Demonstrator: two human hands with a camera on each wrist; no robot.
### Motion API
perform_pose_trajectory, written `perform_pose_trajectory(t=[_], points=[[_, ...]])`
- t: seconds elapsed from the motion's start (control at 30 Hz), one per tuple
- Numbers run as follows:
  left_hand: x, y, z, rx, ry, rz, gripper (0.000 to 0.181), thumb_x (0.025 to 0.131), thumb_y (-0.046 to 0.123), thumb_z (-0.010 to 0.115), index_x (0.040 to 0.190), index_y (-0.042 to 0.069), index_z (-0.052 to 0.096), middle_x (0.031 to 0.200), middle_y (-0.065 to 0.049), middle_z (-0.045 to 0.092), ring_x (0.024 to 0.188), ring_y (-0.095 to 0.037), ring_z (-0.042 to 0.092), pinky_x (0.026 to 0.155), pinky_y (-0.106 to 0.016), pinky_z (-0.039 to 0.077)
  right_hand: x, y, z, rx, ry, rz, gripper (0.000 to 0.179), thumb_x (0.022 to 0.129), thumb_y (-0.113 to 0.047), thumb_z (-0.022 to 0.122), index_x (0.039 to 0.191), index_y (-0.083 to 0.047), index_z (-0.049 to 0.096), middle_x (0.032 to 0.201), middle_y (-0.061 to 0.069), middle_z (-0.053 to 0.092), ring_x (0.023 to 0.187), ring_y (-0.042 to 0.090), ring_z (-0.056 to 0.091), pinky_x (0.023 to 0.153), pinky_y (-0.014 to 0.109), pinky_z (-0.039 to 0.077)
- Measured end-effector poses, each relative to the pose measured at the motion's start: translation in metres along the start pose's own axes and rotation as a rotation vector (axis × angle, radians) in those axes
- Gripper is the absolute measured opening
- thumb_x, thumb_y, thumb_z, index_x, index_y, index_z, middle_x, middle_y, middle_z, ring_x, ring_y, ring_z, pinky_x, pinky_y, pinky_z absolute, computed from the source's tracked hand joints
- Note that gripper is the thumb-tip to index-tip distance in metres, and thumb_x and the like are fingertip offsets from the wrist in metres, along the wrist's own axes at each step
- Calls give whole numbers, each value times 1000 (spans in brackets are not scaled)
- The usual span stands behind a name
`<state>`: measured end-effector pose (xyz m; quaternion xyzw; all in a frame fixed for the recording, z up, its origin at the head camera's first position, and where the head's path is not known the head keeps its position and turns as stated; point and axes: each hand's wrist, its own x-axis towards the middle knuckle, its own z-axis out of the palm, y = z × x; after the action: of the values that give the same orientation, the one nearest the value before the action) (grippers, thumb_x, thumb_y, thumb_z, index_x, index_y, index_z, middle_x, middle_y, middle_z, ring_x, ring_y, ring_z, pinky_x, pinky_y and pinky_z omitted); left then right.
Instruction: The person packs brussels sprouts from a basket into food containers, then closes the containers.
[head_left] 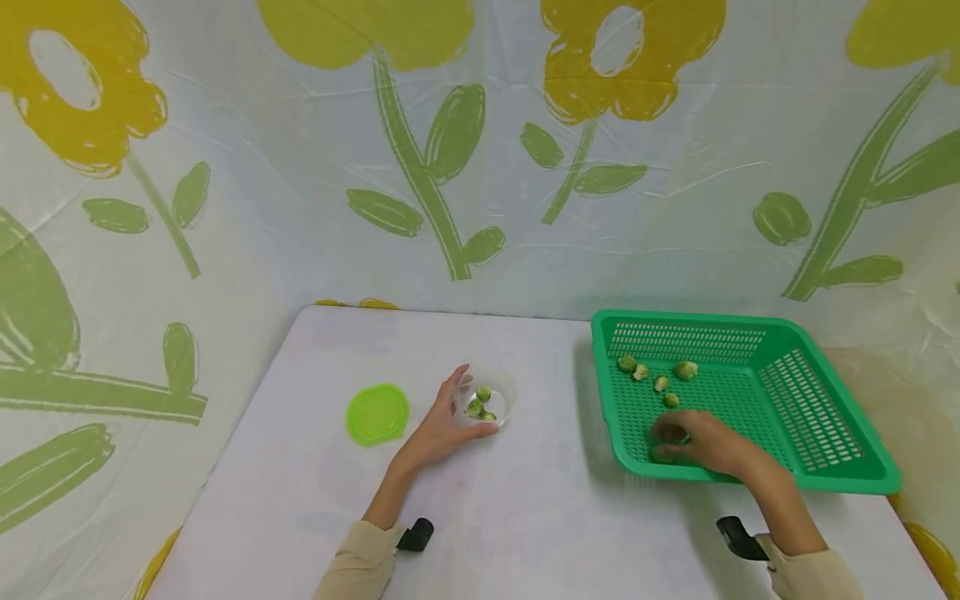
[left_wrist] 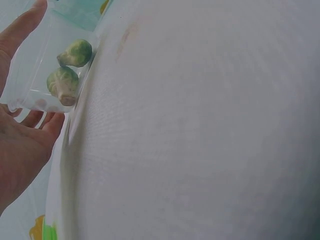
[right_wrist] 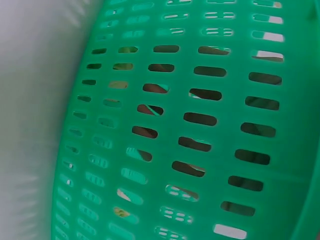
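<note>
My left hand (head_left: 442, 429) holds a clear round plastic container (head_left: 508, 392) from its left side, thumb in front and fingers behind. Inside lie 3 Brussels sprouts (head_left: 476, 407); the left wrist view shows two of these sprouts (left_wrist: 62, 85) through the wall. My right hand (head_left: 708, 442) reaches into the green plastic basket (head_left: 750, 483), its thumb and fingers curled down on a Brussels sprout (head_left: 662, 456) near the front left corner. From the right wrist, the slotted basket wall (right_wrist: 200, 132) hides most of that hand.
Several more Brussels sprouts (head_left: 686, 370) lie loose in the left half of the basket. A bright green lid (head_left: 377, 414) lies flat on the white table (head_left: 540, 517), left of the container. Behind the table hangs a flower-printed cloth (head_left: 300, 167).
</note>
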<state>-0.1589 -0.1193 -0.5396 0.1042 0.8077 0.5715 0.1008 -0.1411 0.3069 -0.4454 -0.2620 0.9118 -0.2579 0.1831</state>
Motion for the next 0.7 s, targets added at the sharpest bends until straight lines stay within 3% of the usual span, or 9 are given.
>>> perform_pose_trajectory(t=[0.23, 0.7], points=[[0, 1, 0, -6, -3, 4, 113, 82, 44, 88, 166, 25, 15, 166, -5, 24, 154, -25, 20, 121, -54, 25, 0, -2, -4, 30, -67, 14, 18, 94, -11, 75, 106, 2, 72, 99, 6, 71, 87, 20, 64, 72, 36, 54], [0, 1, 1, -5, 1, -9, 114, 81, 44, 88, 166, 25, 14, 168, -5, 20, 155, -25, 18, 122, -53, 24, 3, 1, -5, 31, -102, 41, 18, 92, -6, 75, 107, 3, 71, 100, 9, 71, 89, 25, 64, 73, 40, 54]])
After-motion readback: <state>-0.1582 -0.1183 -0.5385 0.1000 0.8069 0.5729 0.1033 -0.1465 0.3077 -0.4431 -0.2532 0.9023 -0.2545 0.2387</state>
